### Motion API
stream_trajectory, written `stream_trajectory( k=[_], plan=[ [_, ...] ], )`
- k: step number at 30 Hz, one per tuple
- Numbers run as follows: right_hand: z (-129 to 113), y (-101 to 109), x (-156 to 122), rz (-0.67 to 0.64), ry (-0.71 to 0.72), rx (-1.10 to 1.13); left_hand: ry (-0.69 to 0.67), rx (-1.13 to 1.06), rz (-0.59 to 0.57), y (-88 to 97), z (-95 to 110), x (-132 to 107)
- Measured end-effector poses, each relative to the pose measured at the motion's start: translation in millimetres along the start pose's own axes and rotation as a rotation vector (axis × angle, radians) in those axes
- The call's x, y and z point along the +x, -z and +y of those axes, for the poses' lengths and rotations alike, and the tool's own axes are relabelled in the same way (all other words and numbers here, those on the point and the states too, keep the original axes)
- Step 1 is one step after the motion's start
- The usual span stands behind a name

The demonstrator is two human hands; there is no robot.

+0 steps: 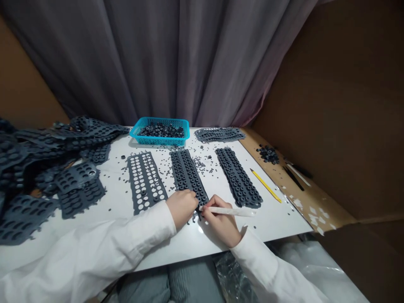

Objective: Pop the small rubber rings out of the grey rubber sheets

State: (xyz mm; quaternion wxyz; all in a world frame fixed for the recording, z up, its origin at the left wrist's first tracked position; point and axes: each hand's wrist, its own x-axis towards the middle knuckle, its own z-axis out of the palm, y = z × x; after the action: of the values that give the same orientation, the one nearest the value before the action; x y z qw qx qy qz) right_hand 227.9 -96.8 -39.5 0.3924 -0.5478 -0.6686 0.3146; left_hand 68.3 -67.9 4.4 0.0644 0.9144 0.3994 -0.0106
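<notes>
My right hand (222,221) pinches a white pen-like stick (243,211), its tip at the near end of the middle dark rubber sheet (186,168), which is studded with rows of black rings. Curled over that same end is my left hand (183,206), its fingertips close to the stick's tip; whatever they grip is hidden. On the left lies a dark sheet with round holes (139,172), white showing through most of them and a few black rings in it. Another ring-filled sheet (238,176) lies to the right.
A blue basket (135,131) of small black parts stands at the back, beside stacked perforated sheets (219,134). Dark moulded sheets (78,176) are heaped at left. A yellow pencil (266,185) lies right. Black bits dot the white tabletop (116,181); black parts (268,154) sit on cardboard.
</notes>
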Motion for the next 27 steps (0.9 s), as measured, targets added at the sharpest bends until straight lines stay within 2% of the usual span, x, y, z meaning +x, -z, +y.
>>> stream_trajectory(
  k=[4, 8, 12, 14, 16, 20, 22, 27],
  plan=[
    [0.0, -1.3, 0.0, 0.010, 0.037, -0.022, -0.057, 0.074, -0.041, 2.4, 8.0, 8.7],
    [-0.7, -0.6, -0.3, 0.007, 0.044, -0.004, -0.198, 0.154, -0.047, -4.1, 7.6, 14.1],
    [-2.9, 0.3, 0.0, 0.021, 0.067, -0.007, -0.303, 0.172, 0.026, -15.5, -5.6, 13.7],
    [-3.9, 0.0, -0.3, 0.026, 0.074, -0.020, -0.299, 0.070, 0.059, -20.0, -16.2, 11.3],
    [-4.3, -0.6, -1.0, 0.018, 0.058, -0.023, -0.237, -0.152, 0.111, -23.0, -26.7, 7.3],
    [-4.4, -1.3, -1.7, 0.001, 0.016, -0.001, 0.079, -0.607, 0.254, -26.7, -37.7, -1.7],
    [-4.4, -1.1, -1.4, -0.001, 0.009, 0.013, 0.186, -0.700, 0.282, -28.5, -37.7, -4.2],
    [-3.9, -1.1, -0.4, -0.010, -0.015, 0.055, 0.250, -0.763, 0.269, -32.0, -34.4, -4.0]
  ],
)
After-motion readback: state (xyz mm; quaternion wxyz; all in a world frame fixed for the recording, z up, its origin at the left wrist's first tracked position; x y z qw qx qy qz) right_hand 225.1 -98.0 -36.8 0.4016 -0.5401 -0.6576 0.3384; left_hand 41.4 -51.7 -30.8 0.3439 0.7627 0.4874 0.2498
